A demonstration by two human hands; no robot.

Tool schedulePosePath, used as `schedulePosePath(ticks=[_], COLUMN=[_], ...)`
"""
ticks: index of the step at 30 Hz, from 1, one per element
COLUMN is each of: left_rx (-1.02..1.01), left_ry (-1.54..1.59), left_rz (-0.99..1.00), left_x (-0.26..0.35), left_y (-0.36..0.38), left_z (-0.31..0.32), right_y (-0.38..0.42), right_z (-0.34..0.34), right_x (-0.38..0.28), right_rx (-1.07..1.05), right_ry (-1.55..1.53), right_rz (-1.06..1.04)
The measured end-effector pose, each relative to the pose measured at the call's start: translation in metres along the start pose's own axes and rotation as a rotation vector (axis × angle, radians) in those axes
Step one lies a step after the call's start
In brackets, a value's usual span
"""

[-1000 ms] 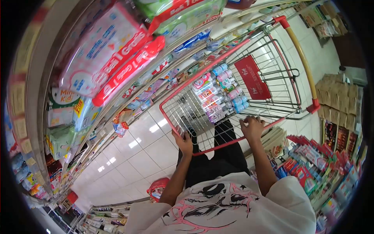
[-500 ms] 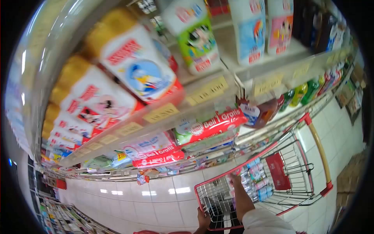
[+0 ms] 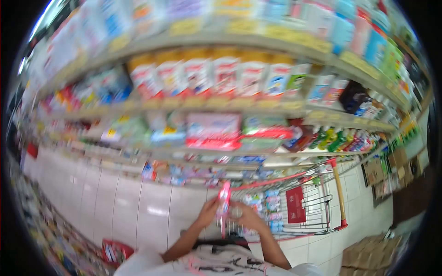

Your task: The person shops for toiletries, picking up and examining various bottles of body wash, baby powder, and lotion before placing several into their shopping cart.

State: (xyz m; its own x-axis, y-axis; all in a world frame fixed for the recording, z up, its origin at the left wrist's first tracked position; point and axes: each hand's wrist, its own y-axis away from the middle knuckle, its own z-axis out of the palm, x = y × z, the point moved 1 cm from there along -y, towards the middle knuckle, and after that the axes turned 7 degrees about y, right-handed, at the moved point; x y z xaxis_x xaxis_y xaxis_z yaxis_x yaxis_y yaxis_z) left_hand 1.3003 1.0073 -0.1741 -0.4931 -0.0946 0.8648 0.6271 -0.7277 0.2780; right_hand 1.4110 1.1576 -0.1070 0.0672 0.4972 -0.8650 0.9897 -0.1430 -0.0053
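Note:
My left hand (image 3: 209, 212) is closed on the near side of a slim pink package (image 3: 224, 200), held upright and seen almost edge-on, its kind blurred. My right hand (image 3: 247, 217) is curled at the package's other side; a small pale round thing (image 3: 236, 212) shows at its fingers, too smeared to name. Both hands are above the front end of a red-rimmed shopping cart (image 3: 338, 193). Inside the cart, beside my right hand, lie rows of small bottles (image 3: 272, 202) with white, pink and blue parts.
A long shelf (image 3: 184, 105) ahead carries white bottles with gold caps (image 3: 225, 73) and pink packs (image 3: 213, 131). Brown cartons (image 3: 370, 255) stand on the floor at right. A red basket (image 3: 115, 251) is at lower left, near another stocked shelf (image 3: 50, 234).
My view has swung back from the shelf. My right hand has left the cart's inside and my left hand its rim; both are now together at the pink package.

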Motion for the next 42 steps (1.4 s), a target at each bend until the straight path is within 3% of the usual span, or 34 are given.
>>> schedulePosePath(ticks=[1, 2, 4, 5, 7, 12, 15, 17, 24, 26, 31, 34, 36, 38, 40, 42], left_rx=[-0.004, -0.011, -0.095, -0.073, -0.092, -0.024, 0.325, 0.424, 0.505, 0.532, 0.568, 0.518, 0.619, 0.616, 0.660, 0.633], left_ry=[-0.127, -0.154, 0.144, 0.152, 0.149, 0.144, 0.075, 0.142, 0.144, 0.145, 0.121, 0.099, 0.057, -0.013, -0.113, -0.102], left_rz=[0.140, 0.169, 0.104, 0.112, 0.126, 0.242, 0.380, 0.453, 0.653, 0.646, 0.629, 0.654, 0.589, 0.583, 0.505, 0.541], left_x=[0.021, 0.048, 0.117, 0.128, 0.152, 0.202, 0.209, 0.205, 0.221, 0.232, 0.268, 0.305, 0.327, 0.343, 0.362, 0.370], left_y=[0.008, 0.021, 0.053, 0.065, 0.096, 0.192, 0.257, 0.290, 0.317, 0.318, 0.307, 0.297, 0.297, 0.304, 0.311, 0.314], left_z=[-0.011, -0.023, -0.036, -0.058, -0.107, -0.219, -0.271, -0.308, -0.404, -0.436, -0.535, -0.596, -0.636, -0.675, -0.717, -0.759], right_y=[-0.006, -0.006, -0.036, -0.048, -0.075, -0.152, -0.187, -0.200, -0.272, -0.293, -0.362, -0.409, -0.446, -0.483, -0.513, -0.544], right_z=[-0.005, 0.000, 0.002, 0.014, 0.052, 0.201, 0.289, 0.337, 0.425, 0.447, 0.515, 0.541, 0.546, 0.553, 0.559, 0.573], right_x=[-0.019, -0.037, -0.079, -0.100, -0.143, -0.234, -0.268, -0.294, -0.357, -0.375, -0.394, -0.431, -0.477, -0.520, -0.583, -0.641], right_rx=[0.049, 0.278, 0.402, 0.379, 0.251, -0.111, -0.357, -0.456, -0.673, -0.598, -0.588, -0.423, -0.349, -0.080, 0.106, 0.266], right_ry=[0.161, 0.243, 0.137, 0.134, -0.227, -0.176, -0.288, -0.308, -0.317, -0.415, -0.325, -0.185, -0.056, 0.156, 0.327, 0.289], right_rz=[-0.017, 0.120, -0.025, -0.033, -0.038, -0.115, -0.216, -0.218, -0.240, -0.216, -0.233, -0.398, -0.438, -0.741, -0.801, -0.871])
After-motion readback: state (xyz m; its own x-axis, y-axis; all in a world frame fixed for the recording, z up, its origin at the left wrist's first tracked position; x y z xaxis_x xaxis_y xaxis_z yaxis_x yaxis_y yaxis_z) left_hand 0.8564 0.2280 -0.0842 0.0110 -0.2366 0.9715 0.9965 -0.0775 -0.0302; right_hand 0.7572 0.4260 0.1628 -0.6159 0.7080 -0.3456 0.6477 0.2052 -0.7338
